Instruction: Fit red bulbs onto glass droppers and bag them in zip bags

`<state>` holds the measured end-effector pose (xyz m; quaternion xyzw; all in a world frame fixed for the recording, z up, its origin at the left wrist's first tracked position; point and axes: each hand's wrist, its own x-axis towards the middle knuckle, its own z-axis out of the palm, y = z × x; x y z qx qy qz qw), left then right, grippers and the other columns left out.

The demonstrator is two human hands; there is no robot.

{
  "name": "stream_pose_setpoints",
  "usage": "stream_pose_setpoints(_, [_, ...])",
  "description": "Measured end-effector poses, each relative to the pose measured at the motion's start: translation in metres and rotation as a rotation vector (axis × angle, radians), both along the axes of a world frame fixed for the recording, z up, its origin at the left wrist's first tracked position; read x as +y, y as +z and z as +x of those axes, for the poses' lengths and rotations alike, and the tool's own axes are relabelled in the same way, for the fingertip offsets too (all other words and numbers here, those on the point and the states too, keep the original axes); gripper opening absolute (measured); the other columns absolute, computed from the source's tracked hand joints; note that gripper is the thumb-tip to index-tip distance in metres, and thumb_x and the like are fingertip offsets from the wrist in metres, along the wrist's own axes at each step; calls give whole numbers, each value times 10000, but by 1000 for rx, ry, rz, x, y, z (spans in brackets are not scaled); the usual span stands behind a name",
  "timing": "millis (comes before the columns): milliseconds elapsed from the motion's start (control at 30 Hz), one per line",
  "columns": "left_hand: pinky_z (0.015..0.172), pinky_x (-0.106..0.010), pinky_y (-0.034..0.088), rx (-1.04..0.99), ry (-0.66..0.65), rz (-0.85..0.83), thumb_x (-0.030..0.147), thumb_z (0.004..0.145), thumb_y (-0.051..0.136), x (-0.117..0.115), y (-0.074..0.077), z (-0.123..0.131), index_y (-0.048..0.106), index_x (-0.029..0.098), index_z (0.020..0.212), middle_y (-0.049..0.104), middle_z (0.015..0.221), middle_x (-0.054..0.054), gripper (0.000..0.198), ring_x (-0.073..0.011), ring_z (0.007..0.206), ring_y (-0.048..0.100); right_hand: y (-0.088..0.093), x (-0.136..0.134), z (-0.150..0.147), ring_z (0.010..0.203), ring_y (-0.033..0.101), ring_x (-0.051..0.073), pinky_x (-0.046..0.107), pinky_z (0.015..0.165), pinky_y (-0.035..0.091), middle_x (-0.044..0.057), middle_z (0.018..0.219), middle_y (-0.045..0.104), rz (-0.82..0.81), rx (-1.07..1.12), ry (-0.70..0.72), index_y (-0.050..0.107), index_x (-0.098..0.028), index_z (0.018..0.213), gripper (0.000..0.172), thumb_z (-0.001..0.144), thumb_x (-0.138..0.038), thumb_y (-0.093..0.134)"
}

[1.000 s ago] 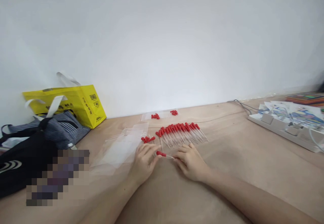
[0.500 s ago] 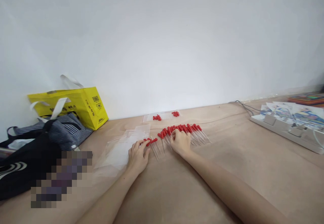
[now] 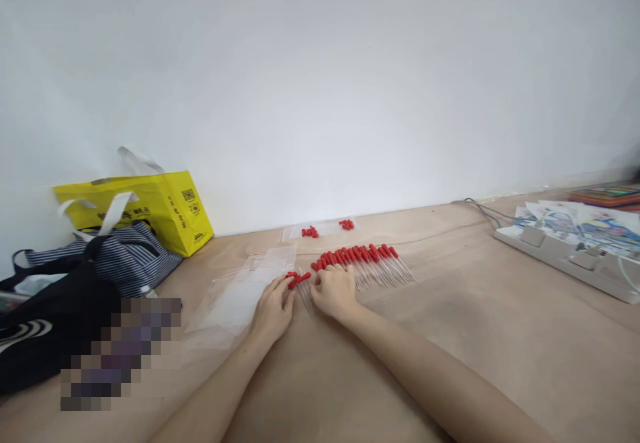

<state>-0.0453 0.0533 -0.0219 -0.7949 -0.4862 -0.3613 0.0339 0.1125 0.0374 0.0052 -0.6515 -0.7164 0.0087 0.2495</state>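
A row of glass droppers with red rubber bulbs (image 3: 360, 254) lies on the wooden table, clear tips pointing toward me. To its left is a small bunch of droppers (image 3: 300, 277), the bulbs lying across one another. My left hand (image 3: 273, 307) is closed round the bulb end of this bunch, fingertips on the red rubber. Over the left end of the row rests my right hand (image 3: 335, 291), its fingers curled down and pressed together beside the bunch. Whatever lies under those fingers is hidden.
Clear plastic bags (image 3: 235, 296) lie left of my left hand. Bagged droppers (image 3: 327, 231) sit by the wall. A yellow bag (image 3: 193, 213), a striped bag (image 3: 135, 256) and a black bag (image 3: 55, 329) stand left. At right are a power strip (image 3: 565, 263) and printed sheets (image 3: 600, 223).
My right hand has moved left along the row, closer to the small bunch and my left hand. My left hand has stayed almost in place.
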Motion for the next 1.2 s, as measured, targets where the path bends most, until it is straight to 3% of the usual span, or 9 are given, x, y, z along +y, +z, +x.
stream_pose_setpoints(200, [715,-308,480,-125,9,66,239,757,458,-7,12,5,587,192,815,640,819,-35,149,-179,771,595,3,3,-14,864,530,242,377,775,242,151,894,635,-121,-98,-27,646,-117,821,235,726,-251,477])
stream_pose_setpoints(400, [572,-253,489,-310,95,98,344,722,498,-8,13,6,480,193,636,559,637,10,174,-151,616,590,3,7,-20,910,520,265,387,785,237,170,940,626,-187,-175,-33,649,-117,868,240,749,-189,454])
stream_pose_setpoints(700, [498,-237,519,-471,55,-65,357,699,496,-4,8,6,419,200,698,569,653,11,175,-155,575,642,8,-3,-1,878,513,268,373,760,253,200,905,611,-99,-162,-60,617,-48,896,251,749,-92,418])
stream_pose_setpoints(867, [572,-280,545,-511,29,-100,367,702,505,-3,8,5,449,190,813,621,726,-20,217,-171,656,658,9,-5,21,851,517,274,392,765,263,210,865,596,-16,-75,-67,566,-28,886,222,757,-71,391])
stream_pose_setpoints(1067, [737,-340,522,-435,-82,-98,349,709,535,-10,9,11,602,176,779,639,901,-71,198,-189,791,630,-1,-16,66,738,537,144,245,670,351,66,818,607,52,58,158,518,-126,915,182,825,-126,359])
stream_pose_setpoints(1200, [776,-342,488,-214,-260,-46,272,775,496,-27,13,23,620,191,797,646,851,-48,149,-185,845,595,-18,-38,89,822,530,159,260,702,374,79,899,599,165,257,414,515,-154,1061,295,815,-104,360])
